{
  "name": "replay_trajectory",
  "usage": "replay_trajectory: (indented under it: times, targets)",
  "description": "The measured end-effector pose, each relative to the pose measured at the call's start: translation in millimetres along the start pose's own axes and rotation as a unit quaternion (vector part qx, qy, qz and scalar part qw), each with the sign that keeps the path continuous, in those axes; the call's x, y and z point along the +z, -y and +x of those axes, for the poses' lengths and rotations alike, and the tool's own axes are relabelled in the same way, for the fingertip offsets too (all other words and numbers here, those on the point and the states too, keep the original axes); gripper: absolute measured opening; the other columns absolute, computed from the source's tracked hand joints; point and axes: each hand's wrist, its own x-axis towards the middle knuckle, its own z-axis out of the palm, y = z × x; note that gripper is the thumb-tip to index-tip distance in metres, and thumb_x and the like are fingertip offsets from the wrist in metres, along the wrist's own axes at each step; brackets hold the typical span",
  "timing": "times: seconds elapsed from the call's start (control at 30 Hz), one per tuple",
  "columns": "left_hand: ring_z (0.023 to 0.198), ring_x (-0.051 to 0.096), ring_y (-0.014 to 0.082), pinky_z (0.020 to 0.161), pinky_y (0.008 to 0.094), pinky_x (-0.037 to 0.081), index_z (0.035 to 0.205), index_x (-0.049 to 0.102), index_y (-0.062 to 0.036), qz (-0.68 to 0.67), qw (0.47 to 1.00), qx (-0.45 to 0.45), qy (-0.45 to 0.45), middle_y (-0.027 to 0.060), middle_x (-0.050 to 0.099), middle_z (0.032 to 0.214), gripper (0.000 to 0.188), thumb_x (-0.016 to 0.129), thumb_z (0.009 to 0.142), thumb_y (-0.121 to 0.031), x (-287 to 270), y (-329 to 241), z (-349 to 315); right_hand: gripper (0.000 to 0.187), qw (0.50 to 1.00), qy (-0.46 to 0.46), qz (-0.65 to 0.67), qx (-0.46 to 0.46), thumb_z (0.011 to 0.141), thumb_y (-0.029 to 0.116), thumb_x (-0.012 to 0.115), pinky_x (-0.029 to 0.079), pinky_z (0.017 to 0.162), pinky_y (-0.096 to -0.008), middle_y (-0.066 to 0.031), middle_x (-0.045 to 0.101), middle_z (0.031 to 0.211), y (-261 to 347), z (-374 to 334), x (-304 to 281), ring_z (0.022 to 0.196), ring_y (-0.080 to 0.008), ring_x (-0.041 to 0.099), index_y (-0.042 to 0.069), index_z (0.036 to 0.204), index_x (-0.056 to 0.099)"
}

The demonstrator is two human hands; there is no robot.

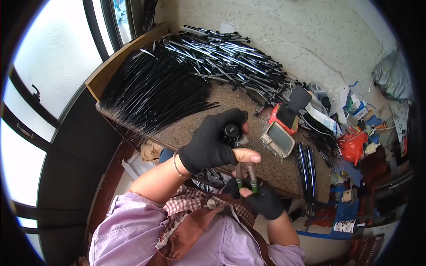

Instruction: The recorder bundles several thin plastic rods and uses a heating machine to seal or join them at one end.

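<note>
Gloves (pixel 197 153), black, leave both thumb tips bare. The left hand (pixel 212 139) is curled around a round black part (pixel 231 130), its thumb stretched out; at between four and five o'clock from it, near but apart, the right hand (pixel 265 198) is clamped on a green-handled tool (pixel 254 187) whose metal end points up toward that thumb. Whether tool and part touch, I cannot tell. Counting from the left hand, on the speckled tabletop (pixel 288 167), thin black rods (pixel 153 91) spread between ten and eleven o'clock, black-and-silver rods (pixel 226 55) pile up at twelve, a shallow grey dish (pixel 279 139) sits at three, and a small rod bundle (pixel 306 170) lies toward four.
</note>
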Motion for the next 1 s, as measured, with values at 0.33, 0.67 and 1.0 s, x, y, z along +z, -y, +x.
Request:
replay_trajectory:
  times: [0.33, 0.67, 1.0]
  targets:
    - [0.073, 0.045, 0.0066, 0.065, 0.0213, 0.037, 0.085, 0.054, -0.0038, -0.057, 0.991, -0.101, -0.064, -0.0022, 0.051, 0.078, 0.04, 0.081, 0.059, -0.017, 9.7, -15.3, -5.7, 0.026, 0.982, 0.043, 0.173, 0.064, 0.082, 0.016, 0.062, 0.045, 0.075, -0.0287, -0.0062, 0.061, 0.09, 28.8, 2.3, 26.0, 0.086, -0.0139, 0.057, 0.001, 0.102, 0.057]
    - [0.069, 0.045, 0.0049, 0.062, 0.0199, 0.038, 0.094, 0.054, -0.0032, -0.117, 0.985, -0.089, -0.088, -0.0017, 0.05, 0.074, 0.046, 0.081, 0.061, -0.02, 17.3, -25.4, -8.3, 0.02, 0.985, -0.166, -0.055, 0.003, 0.082, 0.015, 0.063, 0.046, 0.068, -0.0286, -0.0078, 0.062, 0.078, 29.1, 4.1, 33.4, 0.071, -0.0145, 0.058, 0.0, 0.095, 0.058]
    - [0.073, 0.048, 0.006, 0.066, 0.0214, 0.039, 0.101, 0.053, -0.0014, -0.091, 0.989, -0.106, -0.041, -0.0018, 0.053, 0.077, 0.049, 0.079, 0.062, -0.014, 17.0, -22.5, -8.2, 0.022, 0.992, -0.046, 0.085, 0.082, 0.082, 0.019, 0.063, 0.045, 0.072, -0.0266, -0.0059, 0.061, 0.084, 44.5, -4.3, 27.5, 0.08, -0.0129, 0.057, 0.001, 0.094, 0.059]
